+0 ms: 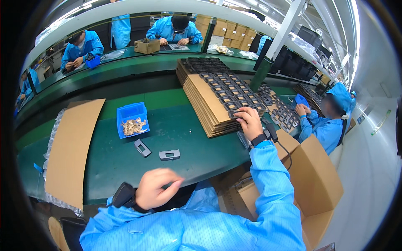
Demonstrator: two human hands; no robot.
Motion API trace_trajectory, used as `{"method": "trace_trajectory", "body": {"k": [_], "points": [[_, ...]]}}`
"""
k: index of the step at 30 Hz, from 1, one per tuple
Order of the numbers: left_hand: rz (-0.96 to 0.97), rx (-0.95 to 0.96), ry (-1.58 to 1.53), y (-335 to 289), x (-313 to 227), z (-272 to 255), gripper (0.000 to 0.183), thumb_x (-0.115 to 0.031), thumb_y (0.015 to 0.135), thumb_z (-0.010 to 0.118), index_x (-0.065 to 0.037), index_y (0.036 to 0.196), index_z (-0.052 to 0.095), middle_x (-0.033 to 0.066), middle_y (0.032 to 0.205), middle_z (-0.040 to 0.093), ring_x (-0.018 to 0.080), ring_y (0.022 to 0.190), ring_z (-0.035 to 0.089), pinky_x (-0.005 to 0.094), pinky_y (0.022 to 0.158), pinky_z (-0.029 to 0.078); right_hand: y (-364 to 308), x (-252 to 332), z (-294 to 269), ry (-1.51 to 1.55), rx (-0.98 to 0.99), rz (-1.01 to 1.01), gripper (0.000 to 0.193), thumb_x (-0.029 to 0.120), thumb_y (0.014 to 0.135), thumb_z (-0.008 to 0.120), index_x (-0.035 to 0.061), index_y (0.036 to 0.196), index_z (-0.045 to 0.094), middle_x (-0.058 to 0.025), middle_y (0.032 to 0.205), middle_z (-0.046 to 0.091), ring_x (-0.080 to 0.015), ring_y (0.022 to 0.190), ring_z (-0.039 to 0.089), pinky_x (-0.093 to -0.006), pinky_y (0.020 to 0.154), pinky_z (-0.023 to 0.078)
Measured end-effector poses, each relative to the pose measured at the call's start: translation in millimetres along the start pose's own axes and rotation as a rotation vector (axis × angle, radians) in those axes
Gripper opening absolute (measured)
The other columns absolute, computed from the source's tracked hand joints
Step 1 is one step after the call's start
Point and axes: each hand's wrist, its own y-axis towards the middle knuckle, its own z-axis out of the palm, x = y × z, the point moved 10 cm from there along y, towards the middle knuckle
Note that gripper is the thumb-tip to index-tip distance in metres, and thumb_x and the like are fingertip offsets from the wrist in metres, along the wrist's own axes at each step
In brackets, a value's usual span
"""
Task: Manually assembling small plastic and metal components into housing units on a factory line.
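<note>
At the near corner of a cardboard stack (pixel 201 106), my right hand (pixel 251 123) pinches a black plastic frame (pixel 235 113). Rows of similar black frames (pixel 222 81) cover the top layer. My left hand (pixel 158 188) is held in front of my body at the table's front edge, slightly blurred. Its fingers are curled in and the thumb sticks out; nothing shows in it. Beyond it on the green table lie two grey plastic pieces with rectangular openings, one flat (pixel 169 154) and one tilted (pixel 143 147). A blue bin (pixel 133 109) holds a heap of small beige pieces.
A cardboard sheet (pixel 75 146) lies over bubble wrap at the left. An open carton (pixel 314 180) stands beside my right arm, with a black cable (pixel 289 152) near it. At the right a co-worker (pixel 326 121) handles parts; others sit across the line behind a metal rail.
</note>
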Motion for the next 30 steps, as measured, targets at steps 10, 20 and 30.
{"method": "trace_trajectory", "body": {"k": [10, 20, 30], "points": [[0.048, 0.027, 0.494, 167, 56, 111, 0.051, -0.014, 0.092, 0.066, -0.011, 0.142, 0.056, 0.0102, 0.160, 0.042, 0.0361, 0.153, 0.030, 0.0611, 0.121, 0.029, 0, -10, -2, 0.007, 0.043, -0.026, 0.021, 0.015, 0.083, 0.077, 0.0203, 0.104, 0.078, 0.0015, 0.118, 0.068, -0.0253, 0.114, 0.059, -0.0425, 0.094, 0.039], [0.036, 0.070, 0.540, 198, 71, 147, 0.053, -0.018, 0.089, 0.072, -0.011, 0.139, 0.058, 0.0068, 0.146, 0.055, 0.0309, 0.147, 0.040, 0.0677, 0.120, 0.025, 1, -26, -5, 0.228, 0.142, 0.067, 0.054, 0.007, 0.074, 0.083, 0.0111, 0.124, 0.064, -0.0085, 0.121, 0.064, -0.0287, 0.115, 0.059, -0.0428, 0.101, 0.042], [-0.039, 0.025, 0.563, 205, 60, 150, 0.052, -0.022, 0.087, 0.074, -0.006, 0.134, 0.061, 0.0120, 0.141, 0.057, 0.0326, 0.140, 0.045, 0.0664, 0.118, 0.029, 4, -66, 3, 0.457, 0.018, 0.257, 0.044, -0.008, 0.068, 0.057, 0.0035, 0.110, 0.050, -0.0116, 0.107, 0.057, -0.0257, 0.092, 0.059, -0.0380, 0.086, 0.050]]}}
